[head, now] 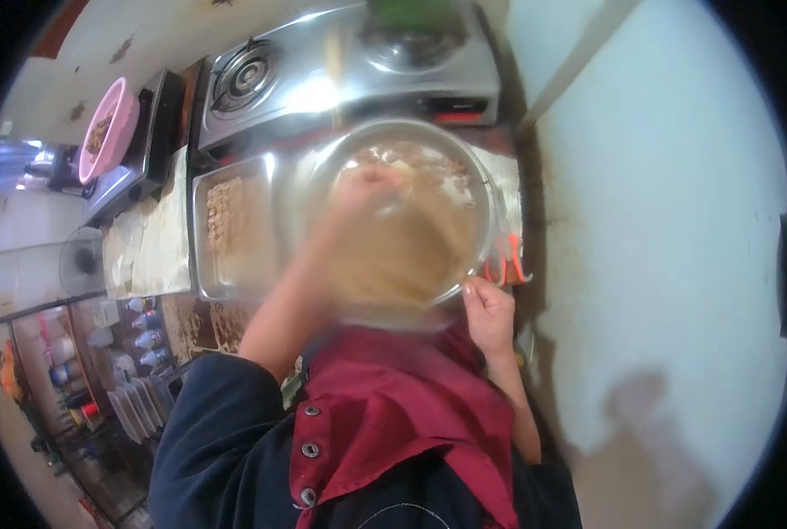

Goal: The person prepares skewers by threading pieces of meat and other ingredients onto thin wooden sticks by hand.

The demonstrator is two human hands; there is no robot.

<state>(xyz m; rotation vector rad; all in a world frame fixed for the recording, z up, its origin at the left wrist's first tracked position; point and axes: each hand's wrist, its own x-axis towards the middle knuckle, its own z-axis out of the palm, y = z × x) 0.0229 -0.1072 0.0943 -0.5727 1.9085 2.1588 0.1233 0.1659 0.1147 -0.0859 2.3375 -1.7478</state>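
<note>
A wide round metal bowl (487,205) stands before me. Pale brown lumps (456,173) with white powder or liquid around them lie along its far side. The bowl's near half is a smooth brown blur, so its contents there are unclear. My left hand (372,185) is over the bowl near the lumps, fingers curled; blur hides whether anything is in it. At the near right, my right hand (489,307) pinches the bowl's rim between thumb and fingers. Left of the bowl is a rectangular metal tray (199,231) with small beige pieces (223,211) in rows along its left part.
Behind the bowl stands a two-burner gas stove (314,73), with a blurred green thing (414,13) over its right burner. A pink plastic basin (123,125) rests on another stove (158,116) at left. A wall (658,218) bounds the right. Shelves with bottles (150,340) stand lower left.
</note>
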